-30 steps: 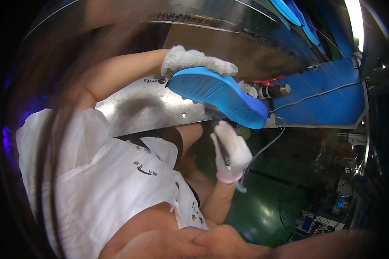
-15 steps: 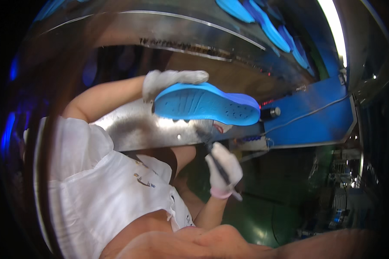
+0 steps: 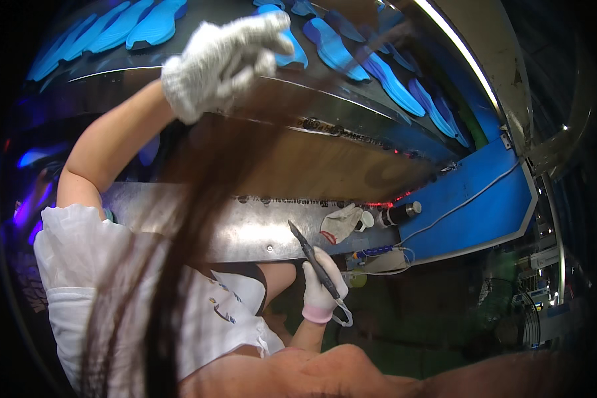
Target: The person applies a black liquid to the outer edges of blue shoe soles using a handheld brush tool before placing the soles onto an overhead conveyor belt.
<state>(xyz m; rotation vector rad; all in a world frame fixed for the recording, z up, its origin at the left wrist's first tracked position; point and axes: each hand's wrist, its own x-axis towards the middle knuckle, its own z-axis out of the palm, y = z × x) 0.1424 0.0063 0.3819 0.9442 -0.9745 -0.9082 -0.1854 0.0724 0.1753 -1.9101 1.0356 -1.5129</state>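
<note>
My left hand point(image 3: 227, 58), in a white knit glove, is raised at the far side over the edge of a dark belt. Its fingers are apart, the index stretched out and others partly bent, with nothing visibly held. The closest thing to its fingertips is a blue insole point(image 3: 292, 50) lying on the belt, partly hidden behind the hand. Lower down, my right hand point(image 3: 320, 286), gloved in white with a pink cuff, grips a black pen-shaped tool point(image 3: 320, 270). That tool has a thin pointed tip and a cord at its back end, and points toward the metal ledge.
More blue insoles point(image 3: 154, 25) lie along the dark belt point(image 3: 199, 14). A shiny metal ledge point(image 3: 245, 229) runs in front of me. On it rest a crumpled white glove point(image 3: 340, 224), a small white cup point(image 3: 365, 221) and a dark cylinder point(image 3: 399, 213). A cable crosses the blue panel point(image 3: 471, 189).
The blue insole that my left hand held is out of that hand. The hand has moved up and away to the belt. My right hand has shifted slightly nearer with the tool.
</note>
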